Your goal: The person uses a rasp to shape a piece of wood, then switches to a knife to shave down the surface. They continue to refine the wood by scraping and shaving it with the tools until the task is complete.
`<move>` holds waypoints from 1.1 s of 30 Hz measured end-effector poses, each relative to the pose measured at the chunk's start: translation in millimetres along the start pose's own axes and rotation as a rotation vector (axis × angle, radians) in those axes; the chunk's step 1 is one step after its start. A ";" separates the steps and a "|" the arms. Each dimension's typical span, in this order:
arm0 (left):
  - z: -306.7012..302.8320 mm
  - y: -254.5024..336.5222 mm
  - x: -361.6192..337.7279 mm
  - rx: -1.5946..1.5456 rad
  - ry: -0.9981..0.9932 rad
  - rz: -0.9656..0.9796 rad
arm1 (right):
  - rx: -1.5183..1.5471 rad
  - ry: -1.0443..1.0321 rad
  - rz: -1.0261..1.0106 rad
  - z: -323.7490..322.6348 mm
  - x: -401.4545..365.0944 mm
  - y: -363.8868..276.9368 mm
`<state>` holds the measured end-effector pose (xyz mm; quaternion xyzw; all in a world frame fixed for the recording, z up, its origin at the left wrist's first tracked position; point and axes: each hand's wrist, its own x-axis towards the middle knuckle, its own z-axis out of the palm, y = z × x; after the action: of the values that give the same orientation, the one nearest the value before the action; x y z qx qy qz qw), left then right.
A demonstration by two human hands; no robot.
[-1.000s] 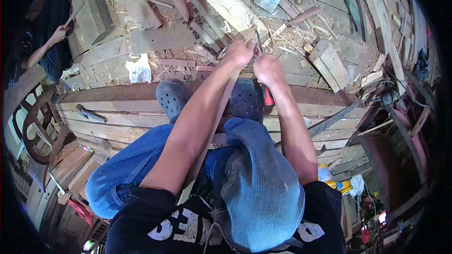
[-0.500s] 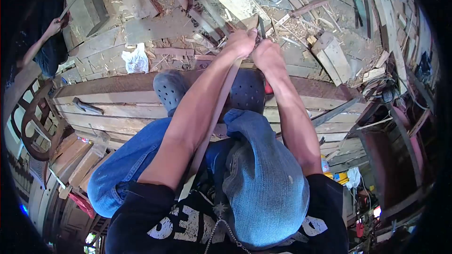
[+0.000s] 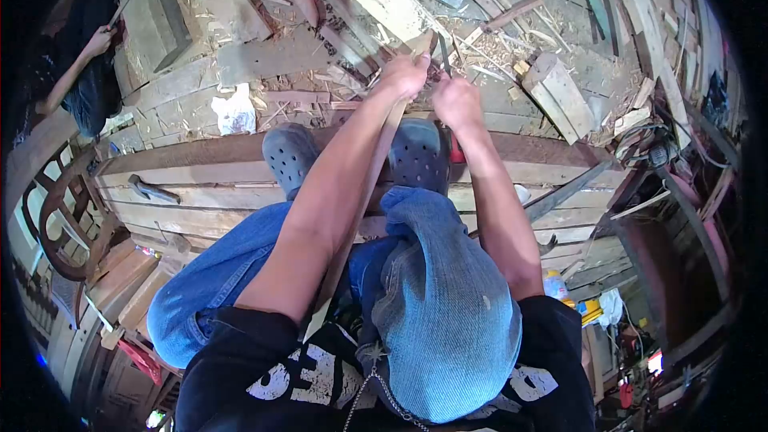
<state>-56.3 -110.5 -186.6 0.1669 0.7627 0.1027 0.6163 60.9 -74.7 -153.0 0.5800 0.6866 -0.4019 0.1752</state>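
My left hand [image 3: 405,74] is closed round a long thin wooden strip [image 3: 373,168], near its far end. The strip runs back under my left forearm towards my chest. My right hand [image 3: 457,101] is closed round the near end of a narrow dark tool [image 3: 445,51], whose handle is hidden in the fist. The tool points away from me, close beside the strip's far end; whether they touch is unclear. A pale board [image 3: 392,4] lies just beyond my hands.
Wood blocks [image 3: 560,96], shavings and a crumpled white bag [image 3: 234,110] lie on the plank floor. A hammer-like tool [image 3: 154,190] rests at left on the stepped planks. Another person's hand [image 3: 99,42] holds a thin stick at upper left.
My right hand has moved slightly down and right, away from my left hand, showing more of the dark tool. The view has shifted a little.
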 end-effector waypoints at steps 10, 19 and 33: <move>3.0 4.8 -0.6 0.018 0.063 -0.045 | -0.093 -0.111 -0.065 -15.3 -8.8 -10.0; 8.2 1.8 4.9 0.258 0.125 0.046 | -0.216 -0.229 -0.156 -21.5 -0.2 -9.0; 19.1 -2.8 3.6 0.303 0.107 0.148 | -0.252 -0.149 -0.053 -4.6 27.2 -6.6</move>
<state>-38.7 -112.6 -195.0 0.3078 0.7869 0.0401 0.5334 48.4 -53.5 -167.1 0.5035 0.7319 -0.3589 0.2862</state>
